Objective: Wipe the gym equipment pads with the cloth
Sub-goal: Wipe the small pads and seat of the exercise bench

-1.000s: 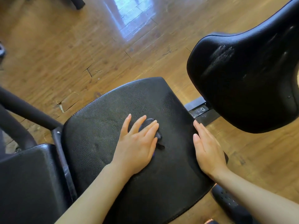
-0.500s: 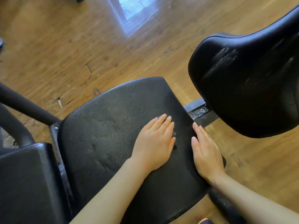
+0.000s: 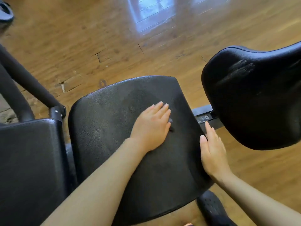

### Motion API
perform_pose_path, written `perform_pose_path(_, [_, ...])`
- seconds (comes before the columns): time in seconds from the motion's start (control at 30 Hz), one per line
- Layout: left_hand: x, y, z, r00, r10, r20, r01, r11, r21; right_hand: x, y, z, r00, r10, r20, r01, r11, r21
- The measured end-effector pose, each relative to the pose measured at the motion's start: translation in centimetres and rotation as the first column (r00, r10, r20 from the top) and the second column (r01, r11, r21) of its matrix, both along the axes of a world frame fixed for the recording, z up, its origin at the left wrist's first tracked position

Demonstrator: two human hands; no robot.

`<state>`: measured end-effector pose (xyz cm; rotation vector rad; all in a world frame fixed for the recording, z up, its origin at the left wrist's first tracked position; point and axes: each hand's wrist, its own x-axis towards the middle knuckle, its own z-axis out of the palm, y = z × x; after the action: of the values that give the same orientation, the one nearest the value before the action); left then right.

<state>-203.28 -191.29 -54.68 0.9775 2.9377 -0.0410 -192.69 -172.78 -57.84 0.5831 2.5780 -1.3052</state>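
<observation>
A: What's changed vs a sec ago?

B: Left hand (image 3: 152,126) has slid w/ the cloth (image 3: 171,123) from mid seat pad (image 3: 104,128) toward its right edge. Fingers straight, flat, pressing down, not clenched. Cloth is nearly all hidden under the palm, only a dark bit pokes out by the fingers.

A: Right hand (image 3: 211,152)?

B: Same spot, lying flat along the pad's right edge, fingers straight, gripping nothing.

A: So progress?

B: I'd say the seat's right side is getting its pass. Back pad (image 3: 254,95) at right shows smudges, prob. not wiped yet. Left pad (image 3: 29,160), can't tell.
</observation>
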Motion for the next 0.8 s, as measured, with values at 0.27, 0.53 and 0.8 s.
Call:
perform_pose_path(0.27, [10.2,-0.3,1.1,0.898,-0.422,0.127,0.407,0.904,0.127,-1.2,4.4,6.5,0.906,0.407,-0.112,-0.331,0.850,0.411])
perform_pose_path(0.53, [6.4,6.2,1.8,0.927,0.303,0.222,-0.376,0.766,0.522,-5.8,12.8,14.0,0.694,0.716,0.077,-0.485,0.385,0.785])
perform_pose_path(0.8, [1.8,18.4,5.8,0.668,0.343,0.660,-0.735,0.168,0.657,-10.7,16.8,16.5,0.530,0.813,0.241,-0.479,0.053,0.876])
